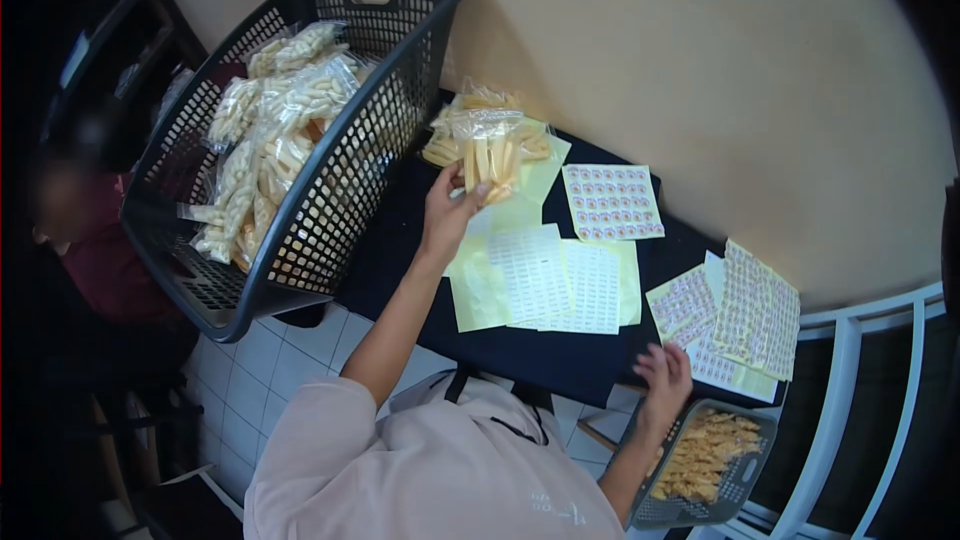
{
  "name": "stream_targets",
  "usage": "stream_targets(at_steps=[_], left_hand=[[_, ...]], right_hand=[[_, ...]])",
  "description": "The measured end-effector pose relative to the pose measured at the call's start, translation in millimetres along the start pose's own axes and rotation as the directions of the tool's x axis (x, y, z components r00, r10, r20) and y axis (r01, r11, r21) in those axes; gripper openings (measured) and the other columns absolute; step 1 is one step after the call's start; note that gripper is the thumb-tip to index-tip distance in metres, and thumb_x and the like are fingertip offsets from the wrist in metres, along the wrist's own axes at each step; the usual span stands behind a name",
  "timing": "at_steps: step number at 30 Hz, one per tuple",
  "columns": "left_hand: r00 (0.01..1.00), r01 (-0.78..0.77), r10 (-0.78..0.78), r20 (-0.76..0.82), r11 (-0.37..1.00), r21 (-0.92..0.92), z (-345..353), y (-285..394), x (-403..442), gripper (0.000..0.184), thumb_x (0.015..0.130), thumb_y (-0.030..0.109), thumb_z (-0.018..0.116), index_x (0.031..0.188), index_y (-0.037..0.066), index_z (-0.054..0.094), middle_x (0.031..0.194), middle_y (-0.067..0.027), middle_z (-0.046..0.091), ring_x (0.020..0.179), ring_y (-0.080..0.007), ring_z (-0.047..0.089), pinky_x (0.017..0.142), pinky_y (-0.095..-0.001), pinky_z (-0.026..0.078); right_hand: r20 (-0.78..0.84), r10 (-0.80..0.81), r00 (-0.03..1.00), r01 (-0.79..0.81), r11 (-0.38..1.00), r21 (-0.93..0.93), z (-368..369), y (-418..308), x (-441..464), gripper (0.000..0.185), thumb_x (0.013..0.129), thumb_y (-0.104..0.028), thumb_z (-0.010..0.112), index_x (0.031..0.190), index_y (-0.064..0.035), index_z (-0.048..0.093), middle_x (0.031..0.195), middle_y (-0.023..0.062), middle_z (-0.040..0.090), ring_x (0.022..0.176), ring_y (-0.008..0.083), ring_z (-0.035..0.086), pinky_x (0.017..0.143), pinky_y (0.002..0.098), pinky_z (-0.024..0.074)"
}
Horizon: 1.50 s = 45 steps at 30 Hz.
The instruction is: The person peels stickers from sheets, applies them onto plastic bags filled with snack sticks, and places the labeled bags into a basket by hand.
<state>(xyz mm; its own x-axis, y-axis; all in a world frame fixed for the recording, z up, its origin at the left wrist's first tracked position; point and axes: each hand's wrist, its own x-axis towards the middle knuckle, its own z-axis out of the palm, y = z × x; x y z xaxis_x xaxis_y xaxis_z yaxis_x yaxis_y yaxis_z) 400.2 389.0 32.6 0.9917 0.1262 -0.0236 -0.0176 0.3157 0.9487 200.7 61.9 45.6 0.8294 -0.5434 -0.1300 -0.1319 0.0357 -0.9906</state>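
Observation:
My left hand (pixel 452 212) grips a clear plastic bag of pale yellow sticks (pixel 490 152) by its lower edge, holding it above the dark table. Behind it, more bags of similar sticks (pixel 535 145) lie on yellow paper against the wall. My right hand (pixel 664 377) hovers by the table's front right edge, fingers apart and nothing visible in them. Close to it lie sheets of small round stickers (pixel 682 305). White label sheets printed with rows of small text (pixel 592 285) lie in the middle, over yellow backing sheets (pixel 475 290).
A large dark plastic basket (pixel 350 155) full of bagged pale snacks (pixel 285 130) stands at left. Another sticker sheet (pixel 612 202) lies near the wall. A smaller basket (pixel 752 475) with golden snack bags (pixel 705 455) sits below right, beside white metal rails (pixel 835 390). Someone in maroon (pixel 105 240) is at far left.

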Motion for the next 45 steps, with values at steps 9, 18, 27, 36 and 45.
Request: stream_targets(at_steps=[9, 18, 27, 36, 45], left_hand=[[0.948, 0.207, -0.126, 0.292, 0.942, -0.265, 1, -18, -153, 0.052, 0.089, 0.004, 0.062, 0.131, 0.003, 0.031, 0.131, -0.016, 0.045, 0.123, -0.0223, 0.047, 0.101, -0.0347, 0.042], [0.939, 0.335, -0.3, 0.168, 0.91, -0.245, -6, -28, -157, 0.043, 0.1, 0.023, 0.049, 0.131, -0.004, 0.04, 0.123, -0.0205, 0.055, 0.118, -0.0336, 0.056, 0.093, -0.0451, 0.053], [0.944, 0.294, -0.325, -0.054, 0.905, -0.306, -5, -21, -109, 0.045, 0.102, 0.034, 0.043, 0.131, 0.0, 0.043, 0.111, -0.0188, 0.06, 0.098, -0.0279, 0.064, 0.084, -0.0386, 0.055], [0.948, 0.318, -0.319, 0.009, 0.941, -0.119, -6, -23, -97, 0.031, 0.1, 0.027, 0.05, 0.115, 0.001, 0.049, 0.098, -0.0155, 0.063, 0.074, -0.0224, 0.068, 0.066, -0.0351, 0.061], [0.9, 0.426, -0.432, -0.053, 0.899, -0.102, -11, -37, -126, 0.03, 0.099, 0.024, 0.052, 0.115, -0.001, 0.05, 0.095, -0.0139, 0.063, 0.075, -0.0209, 0.068, 0.066, -0.0365, 0.062]], right_hand=[[0.601, 0.182, 0.778, -0.135, 0.983, -0.123, 143, -10, -34, 0.026, 0.087, -0.011, 0.068, 0.101, 0.0049, 0.053, 0.071, 0.0086, 0.065, 0.054, 0.0088, 0.06, 0.045, 0.0226, 0.047], [0.663, 0.19, 0.724, -0.156, 0.982, -0.111, 141, 17, -59, 0.02, 0.095, -0.017, 0.06, 0.096, 0.0025, 0.054, 0.072, 0.0088, 0.065, 0.062, 0.0105, 0.064, 0.05, 0.0243, 0.0495], [0.706, 0.076, 0.704, 0.175, 0.945, -0.275, 102, 17, -16, 0.022, 0.094, -0.015, 0.056, 0.087, 0.0039, 0.066, 0.066, 0.0089, 0.065, 0.06, 0.0115, 0.062, 0.054, 0.0264, 0.0494], [0.198, -0.246, 0.949, 0.315, 0.689, -0.652, 42, 20, 233, 0.014, 0.079, -0.008, 0.071, 0.092, -0.0034, 0.072, 0.081, 0.0122, 0.071, 0.071, 0.0192, 0.068, 0.065, 0.0304, 0.0524], [0.488, -0.104, 0.867, 0.45, 0.585, -0.674, 53, 39, 304, 0.027, 0.077, -0.006, 0.072, 0.105, -0.0061, 0.072, 0.086, 0.0151, 0.07, 0.071, 0.02, 0.068, 0.065, 0.0302, 0.0545]])
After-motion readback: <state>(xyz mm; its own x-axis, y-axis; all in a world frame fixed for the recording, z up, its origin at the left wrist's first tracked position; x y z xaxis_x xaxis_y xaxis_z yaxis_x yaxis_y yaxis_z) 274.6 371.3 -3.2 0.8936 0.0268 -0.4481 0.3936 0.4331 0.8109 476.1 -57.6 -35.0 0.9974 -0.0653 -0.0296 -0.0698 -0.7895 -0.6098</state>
